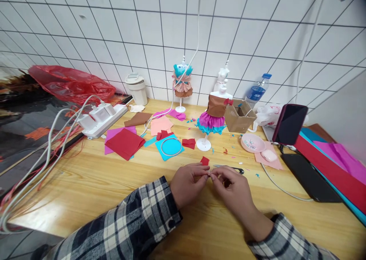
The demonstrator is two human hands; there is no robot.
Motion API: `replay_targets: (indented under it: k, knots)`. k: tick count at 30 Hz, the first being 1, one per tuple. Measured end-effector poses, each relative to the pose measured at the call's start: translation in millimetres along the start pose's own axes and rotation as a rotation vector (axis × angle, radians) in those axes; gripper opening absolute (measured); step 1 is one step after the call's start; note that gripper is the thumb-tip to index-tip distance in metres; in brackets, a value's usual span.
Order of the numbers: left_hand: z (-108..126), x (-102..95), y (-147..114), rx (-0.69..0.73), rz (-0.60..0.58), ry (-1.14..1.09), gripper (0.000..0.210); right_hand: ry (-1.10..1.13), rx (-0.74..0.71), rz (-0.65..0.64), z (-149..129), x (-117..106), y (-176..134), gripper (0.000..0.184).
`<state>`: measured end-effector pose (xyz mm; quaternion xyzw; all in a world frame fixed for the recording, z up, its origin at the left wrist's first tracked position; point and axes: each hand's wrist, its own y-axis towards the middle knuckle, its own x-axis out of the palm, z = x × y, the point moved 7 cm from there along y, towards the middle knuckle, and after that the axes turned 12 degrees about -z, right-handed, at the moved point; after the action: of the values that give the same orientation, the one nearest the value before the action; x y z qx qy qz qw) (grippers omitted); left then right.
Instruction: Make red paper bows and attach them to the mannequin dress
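My left hand [192,183] and my right hand [232,185] meet low over the wooden table, thumbs and fingertips pinched together. Whatever lies between them is too small and covered to make out. Just beyond the fingertips is a small red paper piece [204,161]. A pointed tool with a black handle [239,170] lies partly behind my right hand. Farther back stands a small white dress form [204,143], wearing a brown top [215,106] with a red bow [228,101] and a magenta skirt [211,119] edged in blue.
Left lie red paper [125,143], a blue sheet [163,155] with a ring on it, and a power strip [114,117]. A second dressed form [183,86], a cardboard box [240,119], a pink dish [251,142] and a propped phone [290,123] stand behind.
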<state>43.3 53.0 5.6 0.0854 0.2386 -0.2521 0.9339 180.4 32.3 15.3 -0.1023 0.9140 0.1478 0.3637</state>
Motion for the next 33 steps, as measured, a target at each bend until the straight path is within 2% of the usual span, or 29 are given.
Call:
replay_targets:
  k: [7,13,16,19,24,29,31,33]
  knots:
    - [1.8,-3.7,0.9,0.018,-0.027,-0.002,0.025,0.102,0.031,0.041,1.7,-4.4,-1.7,0.014]
    - [1.8,-9.0,2.6,0.031,0.079,0.011,0.017,0.114,-0.011,0.013,-1.9,-1.3,-3.6,0.016]
    - [2.0,-11.5,2.1,0.056,0.134,-0.022,0.017,0.090,-0.076,-0.004,-4.7,0.7,-4.9,0.018]
    - [-2.0,-9.5,3.7,0.062,0.112,-0.080,0.026,0.038,-0.126,-0.015,-6.5,1.6,-5.2,0.023]
    - [-10.9,-7.4,7.2,0.017,0.056,-0.128,0.038,-0.047,-0.130,-0.042,-6.6,2.3,-4.2,0.028]
    - [-5.0,-5.1,4.5,0.055,0.007,0.001,0.048,-0.070,-0.047,0.001,-0.9,-2.3,-3.6,0.017]
    - [-2.2,-4.2,2.1,0.058,0.000,0.050,0.042,-0.044,-0.022,0.013,1.4,-3.7,-3.3,0.013]
    - [-0.3,-4.3,0.0,0.056,0.011,0.074,0.028,-0.030,-0.008,0.006,2.4,-3.3,-2.8,0.011]
